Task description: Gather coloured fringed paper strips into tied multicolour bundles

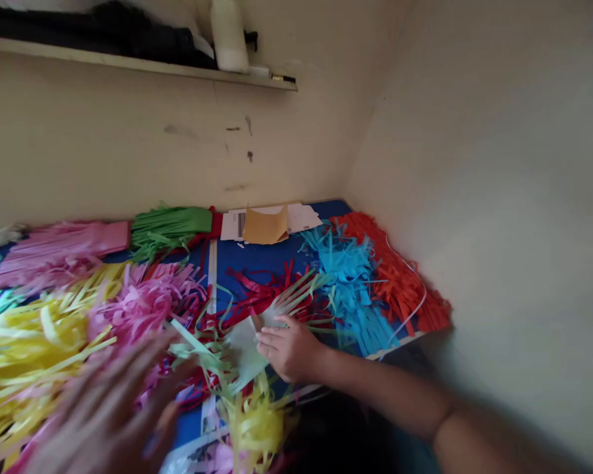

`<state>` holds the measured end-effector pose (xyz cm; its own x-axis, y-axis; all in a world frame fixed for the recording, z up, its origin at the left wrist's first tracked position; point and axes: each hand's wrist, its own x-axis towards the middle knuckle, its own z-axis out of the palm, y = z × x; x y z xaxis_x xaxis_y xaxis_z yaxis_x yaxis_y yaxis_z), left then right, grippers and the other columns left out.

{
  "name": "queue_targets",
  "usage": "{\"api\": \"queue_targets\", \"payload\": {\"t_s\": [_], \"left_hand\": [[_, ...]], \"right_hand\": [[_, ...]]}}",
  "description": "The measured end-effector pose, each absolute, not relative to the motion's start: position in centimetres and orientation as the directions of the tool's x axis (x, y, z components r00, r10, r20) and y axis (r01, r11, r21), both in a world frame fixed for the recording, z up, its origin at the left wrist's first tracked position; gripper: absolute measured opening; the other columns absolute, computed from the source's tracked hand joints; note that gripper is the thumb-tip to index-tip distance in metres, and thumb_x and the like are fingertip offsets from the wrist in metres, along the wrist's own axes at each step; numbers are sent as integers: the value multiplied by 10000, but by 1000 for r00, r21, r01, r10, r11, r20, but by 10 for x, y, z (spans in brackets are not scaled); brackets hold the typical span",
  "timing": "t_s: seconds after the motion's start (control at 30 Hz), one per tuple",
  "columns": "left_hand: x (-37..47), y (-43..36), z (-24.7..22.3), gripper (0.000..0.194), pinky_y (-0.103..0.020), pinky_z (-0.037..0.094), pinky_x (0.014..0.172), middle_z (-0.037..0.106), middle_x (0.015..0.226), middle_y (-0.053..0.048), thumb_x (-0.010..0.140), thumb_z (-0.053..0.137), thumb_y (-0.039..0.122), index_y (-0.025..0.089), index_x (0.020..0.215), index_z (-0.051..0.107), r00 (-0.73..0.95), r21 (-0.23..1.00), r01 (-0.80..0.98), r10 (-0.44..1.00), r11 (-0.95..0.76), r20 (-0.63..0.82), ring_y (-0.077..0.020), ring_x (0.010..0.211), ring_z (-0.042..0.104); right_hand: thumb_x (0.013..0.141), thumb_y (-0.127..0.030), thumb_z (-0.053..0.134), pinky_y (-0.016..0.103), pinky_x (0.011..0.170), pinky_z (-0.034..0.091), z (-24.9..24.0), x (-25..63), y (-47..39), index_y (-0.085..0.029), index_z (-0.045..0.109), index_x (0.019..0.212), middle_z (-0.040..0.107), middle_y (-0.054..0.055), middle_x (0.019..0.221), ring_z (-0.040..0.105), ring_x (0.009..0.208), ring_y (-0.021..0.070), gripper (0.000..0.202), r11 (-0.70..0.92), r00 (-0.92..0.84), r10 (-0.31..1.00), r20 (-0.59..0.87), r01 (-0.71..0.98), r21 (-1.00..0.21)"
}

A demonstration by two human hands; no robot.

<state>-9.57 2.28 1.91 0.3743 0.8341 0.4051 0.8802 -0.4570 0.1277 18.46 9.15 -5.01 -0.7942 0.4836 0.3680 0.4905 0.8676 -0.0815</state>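
Observation:
A sheet of pale green fringed paper (pixel 244 352) lies across the middle of the table, with cut strips fanning out at both ends. My right hand (pixel 291 349) is on its right side, fingers bent together and closed on the paper. A small brown piece (pixel 255 320) shows beside the fingertips; what it is I cannot make out. My left hand (pixel 111 408), smeared by motion, hovers at the lower left over pink and yellow strips, fingers apart and holding nothing visible. Red fringed paper (pixel 271 289) lies under and behind the green sheet.
Around lie yellow (pixel 34 336), pink (pixel 148 296), blue (pixel 350 276) and orange fringes (pixel 405 276). Behind are a green bundle (pixel 172 224), a pink bundle (pixel 74 243) and brown card (pixel 265 225) on white papers. A shelf (pixel 128 64) hangs above; walls bound the back and right.

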Motion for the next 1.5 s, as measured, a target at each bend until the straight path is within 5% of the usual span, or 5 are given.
{"api": "queue_targets", "payload": {"t_s": [0.07,0.2,0.37,0.53,1.5], "left_hand": [[-43,24,18,644,-418,468,1064,606,1380,-41,828,583,468,364,1438,403,575,191,719,726,-669,377,-273,1259,568],[21,43,-23,760,-415,555,942,641,1307,-178,717,734,481,165,1365,496,449,332,807,872,-489,194,-319,1169,633],[-5,59,-62,279,-315,545,911,750,1117,-81,881,538,321,234,1100,688,362,396,832,921,-390,146,-222,1041,700],[-26,75,-42,357,-305,519,750,782,880,-54,950,405,399,237,914,722,238,338,907,968,-253,85,-211,804,729],[-15,94,-41,360,-418,363,841,740,732,-52,946,405,425,219,868,690,107,65,992,994,-105,-25,-252,780,682]], "right_hand": [[875,-159,508,508,1037,374,-47,182,91,-120,646,1055,693,152,1178,627,1098,257,231,863,-812,493,313,501,-61],[894,-151,527,495,1071,353,-50,188,89,-154,625,1101,720,112,1058,642,1016,234,229,850,-827,521,212,524,-46],[918,-192,581,356,943,427,-47,205,108,-180,660,1098,747,45,992,678,918,174,197,733,-744,661,94,614,-294],[929,-318,617,238,744,437,-25,195,139,-227,738,979,766,-2,890,696,848,155,159,473,-568,820,-64,737,-482],[904,-402,618,287,723,405,-40,178,146,-225,698,885,732,9,915,672,837,182,195,345,-395,909,-132,892,-293]]}}
